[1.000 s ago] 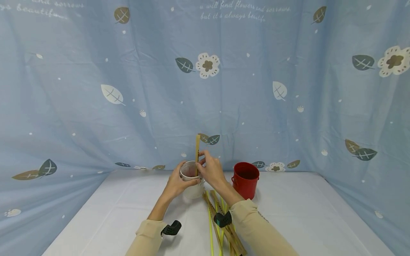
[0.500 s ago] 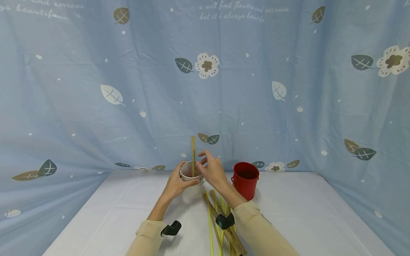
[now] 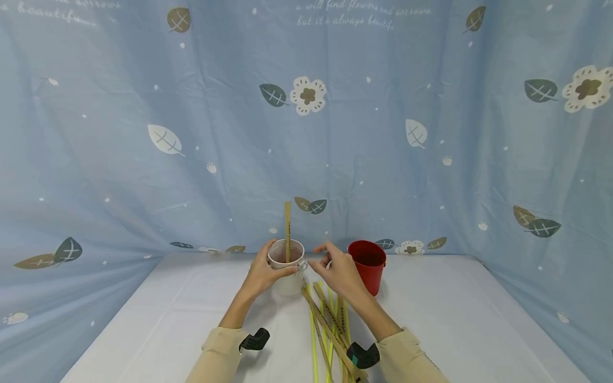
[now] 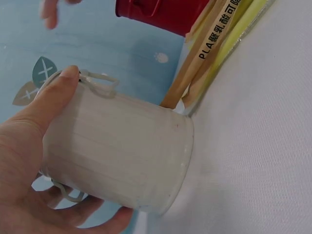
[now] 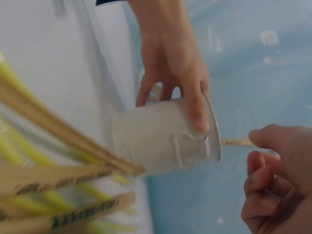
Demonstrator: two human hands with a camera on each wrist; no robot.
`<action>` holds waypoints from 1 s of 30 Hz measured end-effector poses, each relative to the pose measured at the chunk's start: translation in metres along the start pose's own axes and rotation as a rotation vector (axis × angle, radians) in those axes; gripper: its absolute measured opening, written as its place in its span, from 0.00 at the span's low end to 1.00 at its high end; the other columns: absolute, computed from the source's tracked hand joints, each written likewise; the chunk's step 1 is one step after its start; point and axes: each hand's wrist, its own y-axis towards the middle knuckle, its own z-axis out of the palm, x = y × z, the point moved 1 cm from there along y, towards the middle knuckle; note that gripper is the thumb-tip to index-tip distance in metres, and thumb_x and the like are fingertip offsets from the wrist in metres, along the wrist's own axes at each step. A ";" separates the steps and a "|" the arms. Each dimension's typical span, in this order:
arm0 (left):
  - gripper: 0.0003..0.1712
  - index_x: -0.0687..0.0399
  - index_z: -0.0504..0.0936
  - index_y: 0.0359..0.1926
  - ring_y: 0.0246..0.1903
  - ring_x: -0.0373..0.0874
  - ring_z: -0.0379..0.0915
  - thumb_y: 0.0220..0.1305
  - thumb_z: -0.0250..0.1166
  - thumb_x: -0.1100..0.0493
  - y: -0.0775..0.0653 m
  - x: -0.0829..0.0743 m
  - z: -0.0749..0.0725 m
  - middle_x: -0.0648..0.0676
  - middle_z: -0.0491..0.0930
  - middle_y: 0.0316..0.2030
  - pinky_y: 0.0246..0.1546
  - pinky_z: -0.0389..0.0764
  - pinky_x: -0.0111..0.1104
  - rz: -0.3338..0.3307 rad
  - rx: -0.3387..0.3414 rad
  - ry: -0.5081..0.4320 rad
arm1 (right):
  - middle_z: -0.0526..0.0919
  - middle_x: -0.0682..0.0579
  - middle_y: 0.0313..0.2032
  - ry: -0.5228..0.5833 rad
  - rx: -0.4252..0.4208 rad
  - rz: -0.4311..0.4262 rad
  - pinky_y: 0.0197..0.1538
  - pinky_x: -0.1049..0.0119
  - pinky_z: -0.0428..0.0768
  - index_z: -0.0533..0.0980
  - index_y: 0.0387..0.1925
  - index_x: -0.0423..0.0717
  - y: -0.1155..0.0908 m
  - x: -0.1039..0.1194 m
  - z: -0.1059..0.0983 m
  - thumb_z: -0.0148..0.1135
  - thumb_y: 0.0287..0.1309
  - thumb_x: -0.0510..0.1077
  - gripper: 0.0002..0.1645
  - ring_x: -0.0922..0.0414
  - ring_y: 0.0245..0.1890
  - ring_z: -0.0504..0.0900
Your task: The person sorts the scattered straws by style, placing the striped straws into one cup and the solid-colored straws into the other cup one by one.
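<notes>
My left hand (image 3: 262,272) grips a white metal bucket (image 3: 289,280), thumb on the near side of the rim and fingers round the far side. The bucket (image 4: 117,146) stands on the table. Inside it a brown paper-wrapped straw (image 3: 288,226) stands almost upright, its lower end hidden. Just right of the bucket, my right hand (image 3: 342,272) is in the air with bent fingers, holding nothing. In the right wrist view, the straw (image 5: 234,142) appears behind the right hand's fingertips. Below both hands lies a loose pile of brown wrapped straws (image 3: 333,334) and yellow straws (image 3: 314,340).
A red bucket (image 3: 373,277) stands to the right, just beyond my right hand. The white tablecloth (image 3: 460,319) covers the table. A blue printed curtain (image 3: 230,106) hangs along the back and sides. Black cameras are strapped to both wrists.
The right hand has let go of the brown straw and moved right, away from the white bucket. The straw now leans on its own inside. My left hand has kept its grip.
</notes>
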 end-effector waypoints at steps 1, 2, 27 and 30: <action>0.60 0.48 0.51 0.77 0.65 0.62 0.66 0.50 0.77 0.44 0.000 0.000 0.000 0.62 0.62 0.68 0.56 0.76 0.53 0.000 -0.001 0.000 | 0.78 0.58 0.21 -0.001 0.006 0.005 0.22 0.72 0.71 0.78 0.47 0.47 -0.003 -0.002 -0.002 0.68 0.60 0.47 0.16 0.64 0.16 0.69; 0.60 0.48 0.51 0.77 0.65 0.62 0.66 0.50 0.77 0.44 0.000 0.000 0.000 0.62 0.63 0.68 0.56 0.75 0.53 0.001 -0.002 0.001 | 0.78 0.58 0.21 -0.001 0.013 0.016 0.22 0.72 0.71 0.79 0.47 0.46 -0.006 -0.004 -0.003 0.69 0.59 0.47 0.16 0.64 0.16 0.69; 0.61 0.46 0.51 0.77 0.66 0.60 0.66 0.48 0.78 0.42 0.002 0.002 0.000 0.61 0.64 0.68 0.58 0.74 0.53 -0.014 -0.009 0.024 | 0.79 0.58 0.22 -0.102 0.191 0.114 0.24 0.71 0.74 0.81 0.39 0.50 -0.028 -0.025 -0.021 0.69 0.59 0.49 0.10 0.63 0.17 0.73; 0.61 0.46 0.51 0.77 0.66 0.61 0.65 0.49 0.77 0.42 0.002 0.001 0.001 0.61 0.63 0.68 0.58 0.74 0.53 -0.006 -0.009 0.023 | 0.80 0.56 0.23 -0.099 0.249 0.126 0.23 0.70 0.76 0.81 0.42 0.47 -0.030 -0.022 -0.024 0.69 0.59 0.49 0.13 0.58 0.15 0.77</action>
